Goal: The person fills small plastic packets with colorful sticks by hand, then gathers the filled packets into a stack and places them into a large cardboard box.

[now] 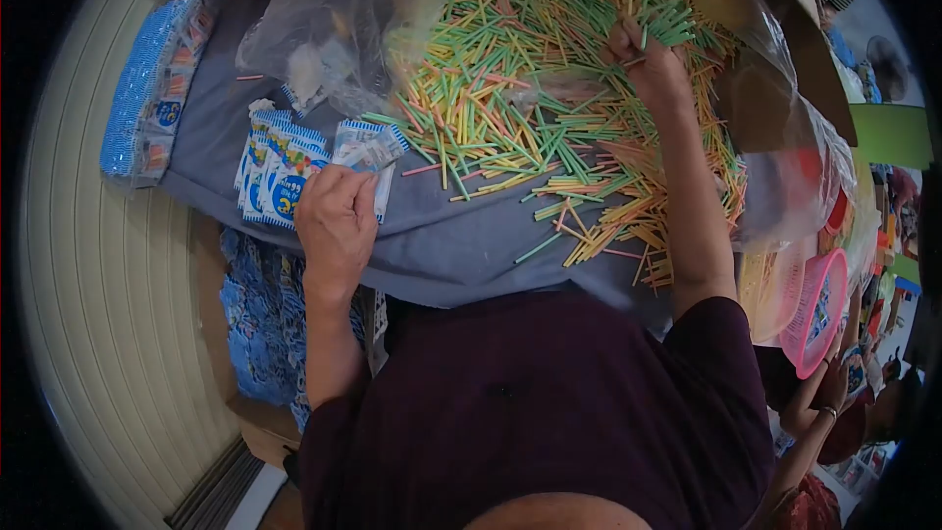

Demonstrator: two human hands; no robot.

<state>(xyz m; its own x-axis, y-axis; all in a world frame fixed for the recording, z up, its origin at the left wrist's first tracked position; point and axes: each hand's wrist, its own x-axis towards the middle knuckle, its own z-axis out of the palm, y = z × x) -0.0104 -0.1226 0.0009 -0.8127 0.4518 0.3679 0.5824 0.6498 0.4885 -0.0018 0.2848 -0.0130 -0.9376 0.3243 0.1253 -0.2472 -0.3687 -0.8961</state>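
My left hand (339, 208) is closed at the lower edge of a blue-and-white packet (371, 145), thumb and fingers pressed together. Beside it, several printed packets (280, 175) with a blue round mark lie overlapping on the grey cloth. Farther away, my right hand (640, 57) reaches over a wide heap of thin coloured sticks (491, 118) in green, yellow, orange and pink. Its fingers are wrapped round a bunch of mostly green sticks (669, 22). What the sticks are made of cannot be told.
A clear plastic bag (353, 25) lies left of the heap. At the far left stands a clear pack of blue-edged packets (157, 88). An open carton (257, 334) holds blue wrappers below the table edge. On the right are a pink basket (816, 319) and another person's hands (829, 388).
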